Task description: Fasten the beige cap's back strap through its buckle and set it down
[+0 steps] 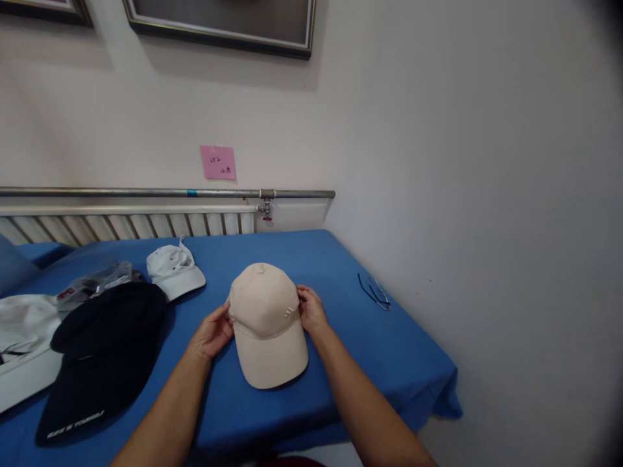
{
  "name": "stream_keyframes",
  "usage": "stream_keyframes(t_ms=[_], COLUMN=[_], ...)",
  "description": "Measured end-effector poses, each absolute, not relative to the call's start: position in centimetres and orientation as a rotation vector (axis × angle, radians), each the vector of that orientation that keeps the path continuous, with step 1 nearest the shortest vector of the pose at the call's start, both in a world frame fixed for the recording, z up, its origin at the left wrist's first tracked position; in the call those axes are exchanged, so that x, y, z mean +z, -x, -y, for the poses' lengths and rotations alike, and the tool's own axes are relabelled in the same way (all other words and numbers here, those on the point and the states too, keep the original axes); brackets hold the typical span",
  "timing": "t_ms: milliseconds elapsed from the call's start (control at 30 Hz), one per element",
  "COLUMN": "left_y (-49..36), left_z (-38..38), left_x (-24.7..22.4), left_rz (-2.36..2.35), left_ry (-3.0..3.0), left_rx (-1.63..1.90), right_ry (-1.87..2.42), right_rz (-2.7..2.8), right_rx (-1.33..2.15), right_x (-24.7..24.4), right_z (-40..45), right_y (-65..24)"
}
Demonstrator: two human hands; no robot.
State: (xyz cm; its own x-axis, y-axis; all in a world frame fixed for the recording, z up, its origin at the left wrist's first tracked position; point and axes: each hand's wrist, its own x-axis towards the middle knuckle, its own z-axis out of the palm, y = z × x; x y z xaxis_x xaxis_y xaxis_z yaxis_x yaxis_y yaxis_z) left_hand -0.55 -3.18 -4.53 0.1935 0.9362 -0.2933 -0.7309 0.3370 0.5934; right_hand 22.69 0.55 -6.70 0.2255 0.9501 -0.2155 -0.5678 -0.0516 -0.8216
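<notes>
A beige cap with a small metallic emblem sits upright on the blue cloth, its brim toward me. On its left side my left hand grips the edge of the crown, fingertips partly hidden behind it. My right hand holds the opposite side of the crown, fingers curled at the edge. The cap is between the two hands.
A blue-covered surface bears a black cap, a white cap at the left edge, a smaller white cap, a clear plastic bag and glasses. A radiator and walls stand beyond.
</notes>
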Motion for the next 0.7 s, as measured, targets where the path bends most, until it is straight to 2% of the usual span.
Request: stream_keyframes(t_ms=[400,700], left_y=[0.3,-0.1], left_z=[3.4,6.5], left_x=[-4.6,-5.7], left_rz=[-0.748,-0.898], left_ry=[-0.390,-0.554], left_rx=[1.252,1.416], right_ry=[0.971,0.952], right_rz=[0.542,0.650], right_rx=[1.321,1.316], right_x=[-6.9,-7.1], right_z=[-0.6,-0.8], right_y=[-22.8,-23.4])
